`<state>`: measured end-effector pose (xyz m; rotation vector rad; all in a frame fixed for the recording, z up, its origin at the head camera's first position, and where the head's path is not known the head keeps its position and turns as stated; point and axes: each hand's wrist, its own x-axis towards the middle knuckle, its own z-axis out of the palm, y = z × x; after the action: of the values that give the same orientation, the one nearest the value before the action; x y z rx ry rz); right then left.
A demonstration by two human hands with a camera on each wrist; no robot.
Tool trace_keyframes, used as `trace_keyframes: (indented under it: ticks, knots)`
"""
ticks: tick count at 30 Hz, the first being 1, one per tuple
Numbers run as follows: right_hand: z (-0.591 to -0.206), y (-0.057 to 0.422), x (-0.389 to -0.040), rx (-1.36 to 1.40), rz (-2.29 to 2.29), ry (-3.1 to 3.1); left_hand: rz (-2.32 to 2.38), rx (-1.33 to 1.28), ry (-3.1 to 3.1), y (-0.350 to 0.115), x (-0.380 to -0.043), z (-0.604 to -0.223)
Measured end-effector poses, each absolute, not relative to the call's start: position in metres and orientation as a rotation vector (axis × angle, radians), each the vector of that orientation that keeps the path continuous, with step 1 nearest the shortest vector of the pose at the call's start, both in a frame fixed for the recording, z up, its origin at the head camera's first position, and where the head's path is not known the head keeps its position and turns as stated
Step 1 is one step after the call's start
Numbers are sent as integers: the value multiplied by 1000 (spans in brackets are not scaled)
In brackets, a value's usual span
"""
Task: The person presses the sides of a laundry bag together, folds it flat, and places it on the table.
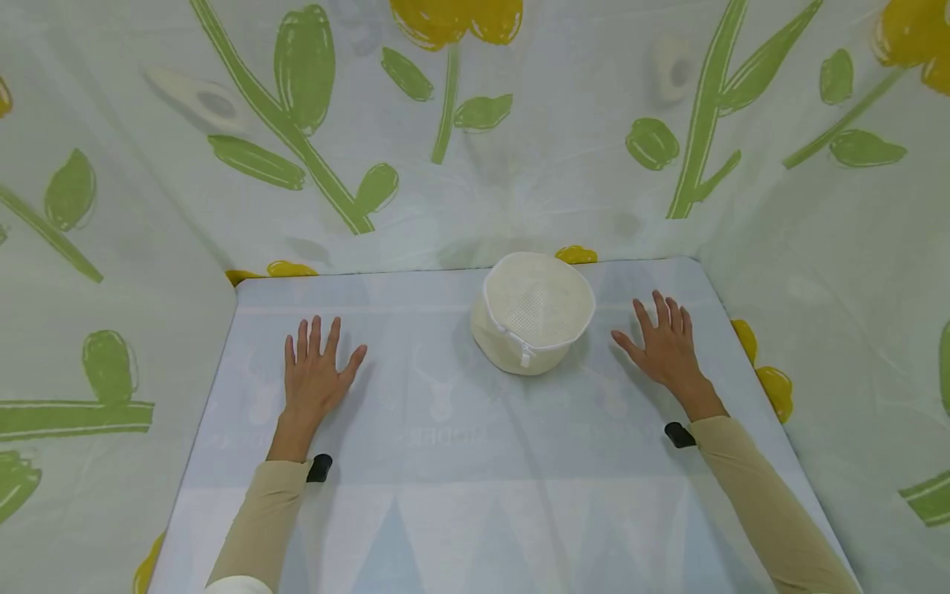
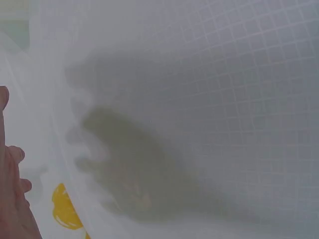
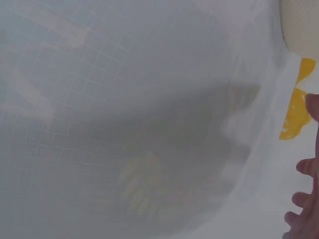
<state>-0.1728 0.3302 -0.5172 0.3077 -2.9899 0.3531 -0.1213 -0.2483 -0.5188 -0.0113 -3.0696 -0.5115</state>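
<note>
A round cream laundry bag [image 1: 540,301] with a mesh top, white piping and a small zip pull stands near the back of the table, right of centre. To its left my left hand [image 1: 313,378], palm down with fingers spread, is held over the table and holds nothing. On the other side my right hand [image 1: 665,342] is spread the same way, its thumb pointing toward the bag. In the right wrist view a piece of the bag's side [image 3: 301,25] shows at the top corner, above the fingertips. The left wrist view has only fingers and their shadow over the cloth.
A pale table cover [image 1: 445,462] with faint printed deer and blue triangles lies beneath. White curtains [image 1: 564,165] with green leaves and yellow flowers enclose the back and both sides. Each wrist carries a small black device [image 1: 320,468].
</note>
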Motion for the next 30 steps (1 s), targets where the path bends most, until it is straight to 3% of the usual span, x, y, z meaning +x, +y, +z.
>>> trace_keyframes:
  ticks: [17, 30]
  knots:
    - [-514, 319, -175, 547, 484, -2461, -627, -141, -2613, -218, -128, -512]
    - [-497, 307, -173, 406, 707, -2496, -911, -82, -2565, -191, -134, -492]
